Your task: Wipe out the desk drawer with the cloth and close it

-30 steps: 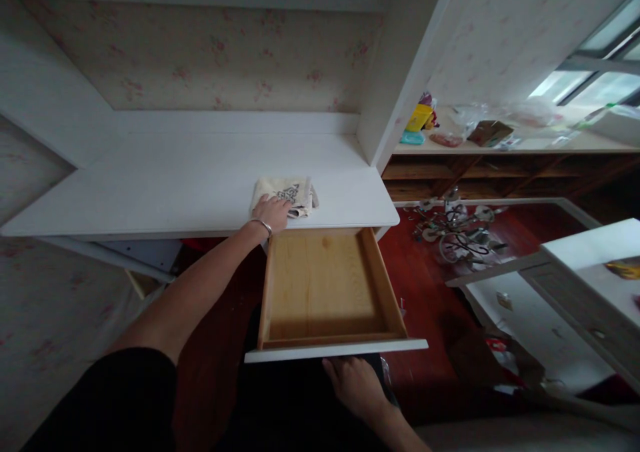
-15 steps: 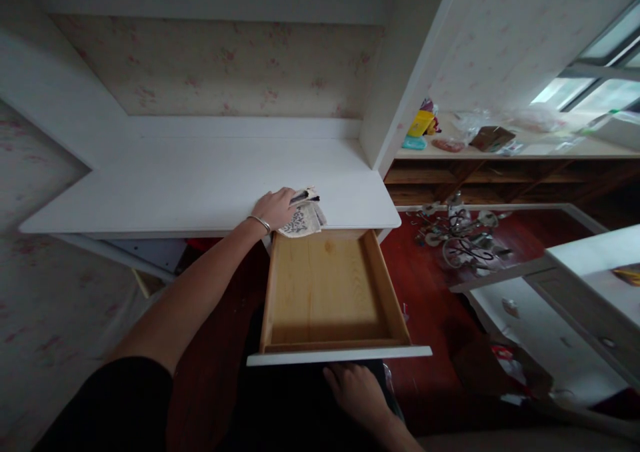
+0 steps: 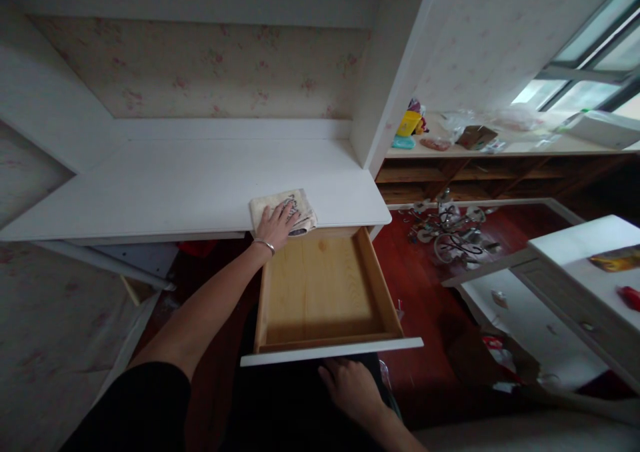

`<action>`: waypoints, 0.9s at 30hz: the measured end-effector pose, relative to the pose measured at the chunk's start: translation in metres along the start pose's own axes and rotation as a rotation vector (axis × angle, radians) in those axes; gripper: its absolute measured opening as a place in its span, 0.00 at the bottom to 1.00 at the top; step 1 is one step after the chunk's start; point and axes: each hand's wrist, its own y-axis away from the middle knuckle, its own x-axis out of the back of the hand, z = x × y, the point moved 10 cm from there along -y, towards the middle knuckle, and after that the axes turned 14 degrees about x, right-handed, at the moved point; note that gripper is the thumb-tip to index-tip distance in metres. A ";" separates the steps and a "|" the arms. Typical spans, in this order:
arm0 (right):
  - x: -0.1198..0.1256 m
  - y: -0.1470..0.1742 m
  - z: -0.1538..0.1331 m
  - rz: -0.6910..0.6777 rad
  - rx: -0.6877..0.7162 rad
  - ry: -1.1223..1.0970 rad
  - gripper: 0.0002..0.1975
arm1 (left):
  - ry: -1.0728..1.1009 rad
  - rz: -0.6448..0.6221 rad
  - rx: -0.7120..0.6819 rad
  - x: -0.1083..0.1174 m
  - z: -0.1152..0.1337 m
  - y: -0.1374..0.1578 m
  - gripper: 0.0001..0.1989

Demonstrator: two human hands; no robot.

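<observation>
White desk [image 3: 175, 192], left forearm [image 3: 225, 289] stretched forward, left hand [image 3: 277, 223] laid flat, fingers spread, on a folded printed cloth [image 3: 305, 213] at the front edge, pulled-out drawer [image 3: 323, 289] just below, right hand [image 3: 353, 387] under its front, fingers curled, grip unclear.

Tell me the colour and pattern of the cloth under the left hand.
The cloth is cream with a dark curling design; the head view shows it.

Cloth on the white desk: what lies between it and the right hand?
The pulled-out drawer lies between the cloth and the right hand, its white front nearest that hand, as the head view shows.
</observation>
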 end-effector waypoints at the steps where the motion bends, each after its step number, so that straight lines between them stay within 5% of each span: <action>1: 0.000 0.000 0.000 0.000 0.001 -0.001 0.18 | 0.016 0.020 -0.004 0.005 0.002 0.002 0.29; 8: -0.001 0.001 0.000 -0.002 0.010 -0.010 0.17 | 0.065 0.080 -0.040 0.027 0.019 0.029 0.25; 11: -0.001 0.000 0.000 -0.003 0.016 -0.022 0.17 | 0.079 0.116 -0.108 0.019 0.039 0.060 0.25; 14: -0.002 -0.001 0.001 -0.015 0.008 -0.025 0.16 | 0.064 0.042 -0.138 -0.021 0.057 0.091 0.26; 20: -0.001 0.000 0.004 -0.009 0.002 -0.053 0.16 | 0.029 -0.471 0.012 -0.141 0.053 0.107 0.36; 27: 0.003 0.000 0.006 -0.010 -0.005 -0.066 0.16 | 0.127 -0.586 0.086 -0.151 0.066 0.089 0.37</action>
